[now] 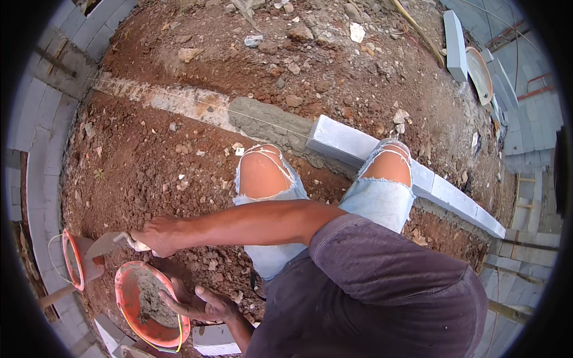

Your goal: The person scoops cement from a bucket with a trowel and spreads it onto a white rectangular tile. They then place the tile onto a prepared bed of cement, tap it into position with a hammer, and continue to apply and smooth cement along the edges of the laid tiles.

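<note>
My right arm reaches across my body to the left, and my right hand [156,235] is closed round the handle of a trowel [106,245]. The trowel's grey blade points left, overlapping the edge of a bucket [91,262] in view. Lower down, my left hand [206,303] is open with fingers spread at the right rim of an orange bucket [123,280] holding grey mortar [156,301]. Whether these fingers touch the rim, I cannot tell. Wet mortar [262,119] lies in a strip beyond my knees, running up to the end of a light block [340,138].
A row of light blocks [453,196] runs right from my knees. A thin string [173,95] stretches along the wall line. More blocks [212,341] lie below the bucket. Reddish rubble [137,167] covers the ground. A block [455,45] and an oval pan [478,74] stand far right.
</note>
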The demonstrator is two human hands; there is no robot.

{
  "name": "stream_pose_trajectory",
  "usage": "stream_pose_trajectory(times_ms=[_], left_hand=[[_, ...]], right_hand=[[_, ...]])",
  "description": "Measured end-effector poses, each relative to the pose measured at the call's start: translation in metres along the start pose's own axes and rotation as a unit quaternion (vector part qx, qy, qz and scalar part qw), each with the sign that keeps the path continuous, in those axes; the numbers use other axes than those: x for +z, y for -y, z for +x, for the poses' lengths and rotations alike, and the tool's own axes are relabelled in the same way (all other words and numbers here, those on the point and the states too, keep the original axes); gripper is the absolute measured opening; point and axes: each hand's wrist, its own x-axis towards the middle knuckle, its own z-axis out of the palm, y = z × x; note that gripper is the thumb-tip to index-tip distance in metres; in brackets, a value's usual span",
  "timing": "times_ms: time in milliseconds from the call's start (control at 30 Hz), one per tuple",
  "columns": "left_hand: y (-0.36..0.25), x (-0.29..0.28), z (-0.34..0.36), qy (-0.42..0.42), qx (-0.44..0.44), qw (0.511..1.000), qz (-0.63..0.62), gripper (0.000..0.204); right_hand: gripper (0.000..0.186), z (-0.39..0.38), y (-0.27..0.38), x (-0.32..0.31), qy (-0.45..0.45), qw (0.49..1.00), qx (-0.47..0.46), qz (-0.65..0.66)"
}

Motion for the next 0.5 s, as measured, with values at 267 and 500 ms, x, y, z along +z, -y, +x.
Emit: stream_pose_trajectory(times_ms=[267,500], left_hand=[[-0.035,0.123,0.049,0.176,0.179,0.949,-0.192,0.051],[-0.068,0.208,0.071,0.294,0.249,0.898,-0.211,0.043]], right_hand=[[0.036,-0.262,-0.102,-0.283,-0.053,0.923,0.309,-0.222],[0.037,-0.587,-0.118,-0.205,-0.187,0.814,0.539,-0.111]])
